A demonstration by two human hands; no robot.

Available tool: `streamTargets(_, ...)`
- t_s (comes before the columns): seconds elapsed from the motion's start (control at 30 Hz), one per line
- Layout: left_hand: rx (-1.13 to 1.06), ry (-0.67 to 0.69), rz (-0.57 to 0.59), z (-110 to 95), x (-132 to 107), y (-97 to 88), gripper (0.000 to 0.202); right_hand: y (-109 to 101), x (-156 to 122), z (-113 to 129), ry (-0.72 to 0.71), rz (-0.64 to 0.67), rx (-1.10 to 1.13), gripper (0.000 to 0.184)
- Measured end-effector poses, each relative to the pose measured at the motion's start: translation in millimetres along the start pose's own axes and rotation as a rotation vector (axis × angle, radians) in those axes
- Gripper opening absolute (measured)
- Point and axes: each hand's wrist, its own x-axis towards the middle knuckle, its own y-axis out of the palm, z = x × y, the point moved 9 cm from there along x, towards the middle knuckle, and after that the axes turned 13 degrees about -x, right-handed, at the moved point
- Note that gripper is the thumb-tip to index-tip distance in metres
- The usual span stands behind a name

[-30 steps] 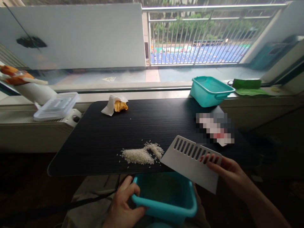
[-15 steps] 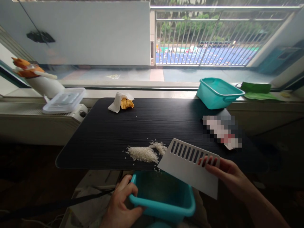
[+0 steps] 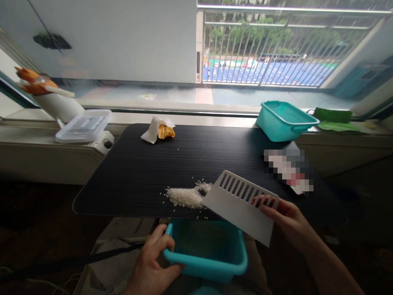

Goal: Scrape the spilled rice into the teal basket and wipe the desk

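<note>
A low heap of white rice [image 3: 186, 198] lies near the front edge of the black table [image 3: 119, 172], with loose grains scattered around it. My right hand [image 3: 284, 215] is closed on the slotted end of a flat white scraper [image 3: 239, 209]. The scraper is tilted, and its left corner meets the right side of the rice, hiding some grains. Below the table edge, my left hand [image 3: 158, 256] grips the left rim of a turquoise plastic basin [image 3: 205, 262], fingers over the rim and thumb outside. Shadow makes the basin's bottom hard to see.
Another turquoise basin [image 3: 285, 121] stands at the back right by a green cloth [image 3: 334, 119]. A blurred packet [image 3: 285, 170] lies on the table's right. Crumpled tissue with something yellow [image 3: 166, 132] sits at the back left. A clear plastic lid [image 3: 84, 125] rests on the radiator.
The scraper in my right hand has moved slightly left and up, covering more of the rice's right side. My left hand and the basin have shifted a little left in view.
</note>
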Motion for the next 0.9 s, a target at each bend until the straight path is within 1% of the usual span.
streamTargets(0.1,0.010,0.007,-0.003,1,-2,-1.4,0.014,7,0,-1,0.004,0.068,-0.025,0.026)
streamTargets(0.17,0.020,0.007,-0.014,1,-2,-3.1,0.014,8,-1,-2,0.012,0.106,-0.050,0.025)
streamTargets(0.23,0.036,0.001,-0.020,2,-2,-3.9,0.014,4,-2,-3,0.016,0.094,-0.049,0.026)
streamTargets(0.33,0.050,0.002,-0.019,2,-1,-3.7,0.014,-6,-1,-5,0.015,0.007,-0.023,0.028)
streamTargets(0.37,0.049,0.005,-0.016,2,-1,-3.4,0.015,-8,-2,-6,0.021,-0.003,-0.022,0.028)
streamTargets(0.5,0.045,-0.005,-0.007,1,-1,-3.7,0.015,-2,-4,-9,0.039,0.063,-0.072,0.028)
streamTargets(0.67,0.054,-0.013,-0.005,-2,-1,-5.0,0.014,-11,-3,-7,0.030,-0.015,-0.013,0.030)
streamTargets(0.7,0.053,-0.020,-0.008,-2,-1,-5.2,0.014,-9,-2,-6,0.032,-0.002,-0.013,0.030)
streamTargets(0.8,0.036,-0.053,-0.036,-2,-2,-6.7,0.015,2,-2,-2,0.019,0.090,-0.052,0.026)
streamTargets(0.83,0.029,-0.062,-0.046,-3,-2,-7.2,0.015,4,-2,0,0.004,0.101,-0.057,0.025)
streamTargets(0.9,0.020,-0.070,-0.061,-4,-3,-7.8,0.015,5,0,5,-0.027,0.072,-0.045,0.023)
